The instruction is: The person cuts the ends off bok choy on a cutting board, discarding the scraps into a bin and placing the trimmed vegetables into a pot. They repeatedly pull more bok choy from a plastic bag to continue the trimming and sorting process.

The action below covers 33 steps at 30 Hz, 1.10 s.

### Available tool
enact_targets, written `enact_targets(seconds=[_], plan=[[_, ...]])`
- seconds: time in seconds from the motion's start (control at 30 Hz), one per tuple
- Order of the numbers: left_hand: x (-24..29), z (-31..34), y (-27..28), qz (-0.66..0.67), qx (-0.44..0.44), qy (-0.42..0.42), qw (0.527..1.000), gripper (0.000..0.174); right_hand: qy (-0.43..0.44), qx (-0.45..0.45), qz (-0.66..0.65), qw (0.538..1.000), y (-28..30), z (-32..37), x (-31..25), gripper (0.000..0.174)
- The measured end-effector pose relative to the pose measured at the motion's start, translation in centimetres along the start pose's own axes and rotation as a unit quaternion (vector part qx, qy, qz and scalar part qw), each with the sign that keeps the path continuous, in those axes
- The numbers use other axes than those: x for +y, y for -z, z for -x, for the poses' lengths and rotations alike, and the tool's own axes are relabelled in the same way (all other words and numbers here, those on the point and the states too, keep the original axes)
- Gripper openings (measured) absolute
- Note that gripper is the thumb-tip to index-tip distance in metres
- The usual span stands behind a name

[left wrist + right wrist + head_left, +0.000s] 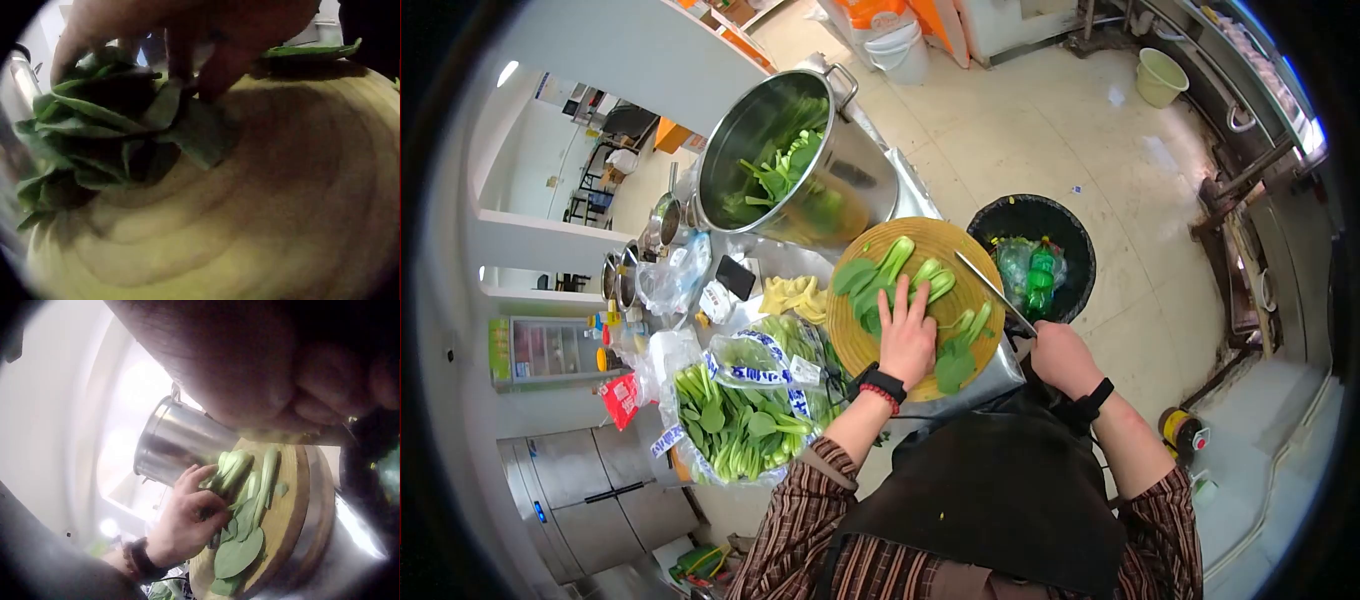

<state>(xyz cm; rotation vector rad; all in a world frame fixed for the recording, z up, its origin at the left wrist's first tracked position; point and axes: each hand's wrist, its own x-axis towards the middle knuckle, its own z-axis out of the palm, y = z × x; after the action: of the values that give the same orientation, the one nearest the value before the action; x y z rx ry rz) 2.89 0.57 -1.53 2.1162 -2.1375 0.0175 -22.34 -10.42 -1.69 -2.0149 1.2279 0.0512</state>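
Note:
On a round wooden chopping board (990,318) lie green bok choy (893,262), pale stem ends pointing away from me and to the right. My left hand (908,340) is over them, fingers bent down onto the stems and leaves (94,134); the right wrist view shows its thumb and fingers pinching the greens. A knife (992,288) is gripped by my right hand (1062,357) at the board's right edge, its blade slanting up and left along the rim. Loose leaves and a stem (958,362) rest on the board between the two hands.
A tall steel pot (865,190) holding greens stands behind the board. A plastic bag (750,375) of bok choy sits at the left, with yellow gloves (795,298) and a phone (738,277) beyond. A black bin (1088,250) with a green bottle is on the right.

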Motion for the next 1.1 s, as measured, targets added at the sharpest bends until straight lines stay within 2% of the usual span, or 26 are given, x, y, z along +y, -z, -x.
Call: enact_targets(seconds=[0.03,0.1,0.17,0.23,0.27,0.3,0.37,0.4,0.47,0.57,0.6,0.7,0.77,0.83,0.9,0.97,1.0,1.03,1.07,1.1], plan=[[0.4,-0.2,0.4,-0.001,0.002,-0.002,1.0,0.01,0.003,-0.002,0.006,1.0,0.1,-0.1,0.1,0.017],[1.2,0.5,0.9,0.018,-0.023,-0.071,0.997,0.01,0.006,-0.007,0.009,1.0,0.0,-0.3,0.5,0.017],[2.0,1.4,0.2,-0.007,0.0,-0.067,0.998,0.008,0.021,-0.005,-0.009,1.0,-0.2,-0.5,1.0,0.016],[2.6,1.5,-0.4,0.005,-0.156,0.022,0.988,0.009,0.02,-0.007,-0.008,1.0,0.1,-0.4,0.7,0.016],[2.8,1.8,-0.4,-0.002,-0.1,0.016,0.995,0.014,0.018,-0.013,-0.004,1.0,0.2,-0.3,0.6,0.015],[3.0,1.7,-0.2,-0.004,-0.101,0.017,0.995,0.014,0.02,-0.013,-0.006,1.0,0.3,-0.4,0.7,0.015],[3.4,1.9,0.1,0.049,-0.205,0.173,0.962,0.015,0.018,-0.023,0.004,1.0,0.4,-0.4,0.7,0.015],[3.2,2.4,0.1,0.046,-0.207,0.176,0.961,0.015,0.021,-0.026,0.001,0.999,0.5,-0.4,0.7,0.015],[2.3,3.5,0.0,0.13,-0.168,0.252,0.944,0.023,0.023,-0.027,-0.001,0.999,0.7,-0.5,0.7,0.015],[2.9,1.6,3.7,0.098,-0.191,0.231,0.949,0.027,0.029,-0.038,-0.006,0.999,0.6,-0.9,1.3,0.015],[3.0,0.9,3.1,0.145,-0.118,0.239,0.953,0.027,0.032,-0.044,-0.004,0.999,0.5,-0.9,1.5,0.015],[3.7,-2.8,-0.9,0.136,-0.115,0.288,0.941,0.03,0.034,-0.039,-0.035,0.998,0.6,-1.3,1.5,0.017],[5.3,-4.4,-1.2,0.067,-0.147,0.28,0.946,0.033,0.022,-0.044,-0.043,0.998,1.1,-1.2,1.6,0.018],[4.9,-4.4,-2.3,0.051,-0.135,0.284,0.948,0.032,0.028,-0.038,-0.034,0.998,0.8,-1.5,1.9,0.018],[3.0,-3.4,-2.3,0.164,-0.102,0.315,0.929,0.029,0.039,-0.039,-0.027,0.998,0.5,-1.3,2.1,0.018],[0.5,-1.6,-2.2,0.357,-0.048,0.319,0.877,0.02,0.034,-0.034,-0.044,0.998,0.6,-1.3,1.9,0.018],[-0.8,-0.6,-2.2,0.463,-0.023,0.322,0.825,0.016,0.038,-0.034,-0.044,0.998,0.5,-1.3,1.8,0.018],[-1.7,-0.2,-1.0,0.562,0.005,0.32,0.762,0.013,0.033,-0.03,-0.049,0.998,0.4,-1.3,1.8,0.018],[-2.7,0.5,0.4,0.665,0.009,0.32,0.674,0.014,0.03,-0.026,-0.053,0.998,0.4,-1.3,1.8,0.018],[-4.4,1.7,0.3,0.751,0.03,0.277,0.599,0.019,0.04,-0.027,-0.051,0.998,0.4,-1.3,1.8,0.018]])
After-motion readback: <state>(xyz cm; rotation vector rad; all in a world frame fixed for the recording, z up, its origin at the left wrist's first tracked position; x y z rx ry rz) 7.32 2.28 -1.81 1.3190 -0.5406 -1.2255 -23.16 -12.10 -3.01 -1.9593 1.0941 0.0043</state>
